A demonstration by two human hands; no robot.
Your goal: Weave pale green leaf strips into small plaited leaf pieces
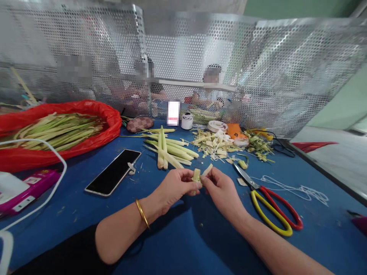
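Observation:
Both my hands meet over the blue table (177,244). My left hand (174,187), with a gold bangle on its wrist, is closed round a small folded piece of pale green leaf (196,176). My right hand (219,188) pinches a strip of the same leaf from the right side. Just beyond my hands lies a bundle of pale green leaf stalks (169,149). Scissors (266,202) with red and yellow handles lie to the right of my right hand.
A red bag (71,143) of green leaf strips sits far left. A black phone (114,172) lies left of my hands. Leaf scraps (218,143), tape rolls and white string (289,187) lie at the back right. A perforated metal screen (200,57) separates other people behind.

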